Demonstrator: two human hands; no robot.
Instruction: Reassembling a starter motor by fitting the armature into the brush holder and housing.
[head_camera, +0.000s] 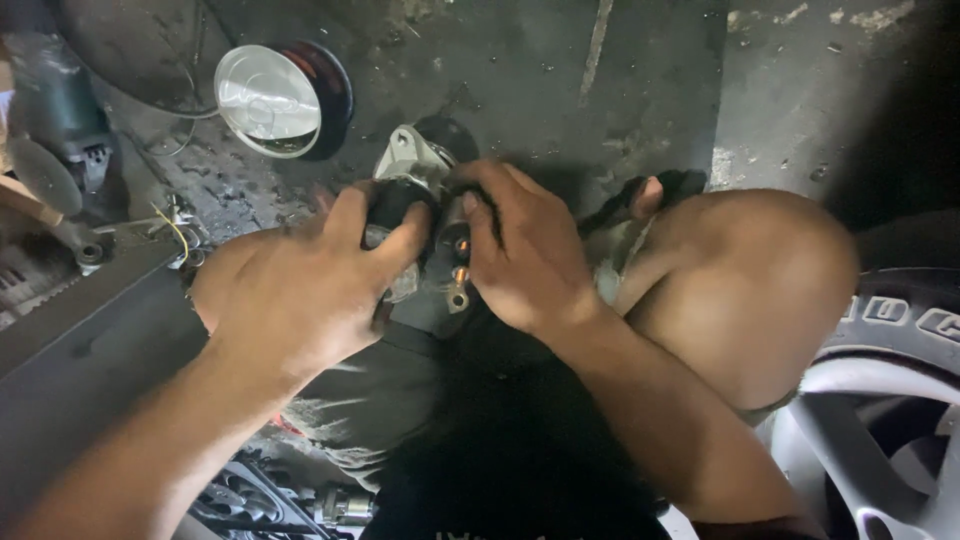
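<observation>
My left hand (300, 285) and right hand (520, 255) both clench the greasy starter motor (425, 190) over my lap, so I should grip firmly and turn slowly.

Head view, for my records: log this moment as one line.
left hand: grips motor part | right hand: on its terminals | floor: round tin

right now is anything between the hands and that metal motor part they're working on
Nothing visible stands between them. The left hand already wraps the dark round end of the motor part, and the right hand presses on it from the other side, above the copper studs. Both touch it directly.
</observation>
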